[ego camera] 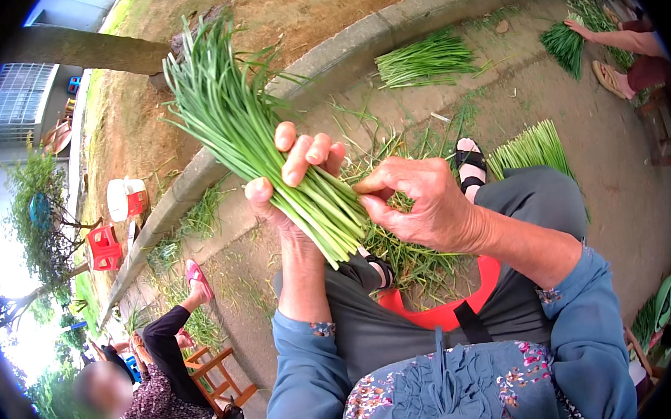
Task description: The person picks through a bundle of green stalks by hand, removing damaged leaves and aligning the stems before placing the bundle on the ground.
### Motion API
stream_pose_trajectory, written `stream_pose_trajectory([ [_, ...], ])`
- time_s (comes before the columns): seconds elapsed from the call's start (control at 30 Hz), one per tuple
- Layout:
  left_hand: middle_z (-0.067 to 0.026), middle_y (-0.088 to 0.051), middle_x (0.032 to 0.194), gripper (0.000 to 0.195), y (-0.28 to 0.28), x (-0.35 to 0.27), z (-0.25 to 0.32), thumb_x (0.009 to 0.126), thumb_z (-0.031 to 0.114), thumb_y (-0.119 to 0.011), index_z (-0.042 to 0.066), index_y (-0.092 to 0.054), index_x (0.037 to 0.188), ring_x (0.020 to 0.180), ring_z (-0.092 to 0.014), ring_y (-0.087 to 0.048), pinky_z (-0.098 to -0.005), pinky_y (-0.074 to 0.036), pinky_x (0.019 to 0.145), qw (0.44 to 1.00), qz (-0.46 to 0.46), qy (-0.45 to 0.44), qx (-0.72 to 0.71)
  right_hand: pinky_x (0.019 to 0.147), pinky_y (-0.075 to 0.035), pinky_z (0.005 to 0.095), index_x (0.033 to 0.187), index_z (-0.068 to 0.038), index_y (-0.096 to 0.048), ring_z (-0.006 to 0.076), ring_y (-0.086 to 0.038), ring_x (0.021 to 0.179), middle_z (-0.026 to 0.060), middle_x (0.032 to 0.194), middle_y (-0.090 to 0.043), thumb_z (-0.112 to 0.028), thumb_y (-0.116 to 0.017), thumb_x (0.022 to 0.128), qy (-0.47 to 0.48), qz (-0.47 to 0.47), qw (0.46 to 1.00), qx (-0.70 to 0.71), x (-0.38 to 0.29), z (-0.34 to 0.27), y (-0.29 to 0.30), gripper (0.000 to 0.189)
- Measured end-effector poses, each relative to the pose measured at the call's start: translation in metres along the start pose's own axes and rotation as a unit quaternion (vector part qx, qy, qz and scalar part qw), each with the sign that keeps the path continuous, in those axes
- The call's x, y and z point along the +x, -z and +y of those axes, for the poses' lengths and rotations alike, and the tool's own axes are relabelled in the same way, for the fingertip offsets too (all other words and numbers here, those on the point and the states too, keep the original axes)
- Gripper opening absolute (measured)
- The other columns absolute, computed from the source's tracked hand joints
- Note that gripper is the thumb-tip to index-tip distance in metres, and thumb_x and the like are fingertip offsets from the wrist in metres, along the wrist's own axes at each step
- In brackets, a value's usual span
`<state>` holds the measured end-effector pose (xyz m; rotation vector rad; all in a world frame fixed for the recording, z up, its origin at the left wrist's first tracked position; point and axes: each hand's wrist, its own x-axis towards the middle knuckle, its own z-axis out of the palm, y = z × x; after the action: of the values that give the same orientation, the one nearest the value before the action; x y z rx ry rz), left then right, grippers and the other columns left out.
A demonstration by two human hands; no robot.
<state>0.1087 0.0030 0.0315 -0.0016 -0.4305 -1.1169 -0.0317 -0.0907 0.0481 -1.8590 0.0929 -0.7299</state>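
My left hand (297, 165) is wrapped around a thick bundle of garlic chives (235, 111), holding it raised over my lap. The green leaf tips fan out to the upper left, and the pale cut ends point down to the right. At the right edge of those cut ends, the thumb and forefinger of my right hand (416, 201) pinch a stem end. Below the hands, a heap of loose trimmed chive leaves (414, 250) covers the ground between my sandalled feet. A red plastic rim (436, 316) shows between my legs.
Chive bundles lie on the pavement, one near the curb (424, 60) and another beside my knee (532, 149). A co-worker's hand (580, 30) touches chives at the upper right. Another person sits on a wooden chair (222, 378) at the left. Beyond the curb are a white bucket (122, 199) and a red stool (105, 248).
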Motion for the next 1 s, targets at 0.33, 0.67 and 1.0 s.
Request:
stream_pose_trajectory([
  [0.33,-0.0060,-0.051,0.073,0.040,0.001,-0.006,-0.001,0.067,0.016,-0.063,0.005,-0.045,0.101,0.075,-0.023,-0.056,-0.0412,-0.046,0.084,0.980,0.147,0.073,0.110,0.055,-0.049,0.0372,0.072,0.001,-0.059,0.0327,-0.060,0.057,0.0168,0.059,-0.059,-0.006,-0.056,0.072,-0.142,-0.087,0.983,-0.081,-0.005,0.006,0.006,0.007],
  [0.67,-0.0035,-0.049,0.076,0.038,0.015,-0.012,0.004,0.068,0.016,-0.063,0.005,-0.047,0.100,0.071,-0.018,-0.052,-0.0379,-0.047,0.079,0.984,0.173,0.035,0.029,0.058,-0.045,0.0429,0.091,-0.003,-0.045,0.0353,-0.058,0.066,0.0174,0.068,-0.056,-0.011,-0.048,0.084,-0.172,-0.073,0.972,-0.140,-0.002,0.020,0.021,0.011],
  [1.0,-0.0110,-0.056,0.074,0.038,0.010,-0.022,-0.006,0.065,0.013,-0.062,0.000,-0.050,0.099,0.068,-0.022,-0.057,-0.0371,-0.050,0.071,0.896,0.297,0.171,0.281,0.072,-0.047,0.0303,0.103,0.007,-0.055,0.0182,-0.059,0.084,0.0149,0.092,-0.062,-0.038,-0.063,0.079,-0.343,-0.074,0.927,0.134,0.003,0.029,0.023,0.052],
])
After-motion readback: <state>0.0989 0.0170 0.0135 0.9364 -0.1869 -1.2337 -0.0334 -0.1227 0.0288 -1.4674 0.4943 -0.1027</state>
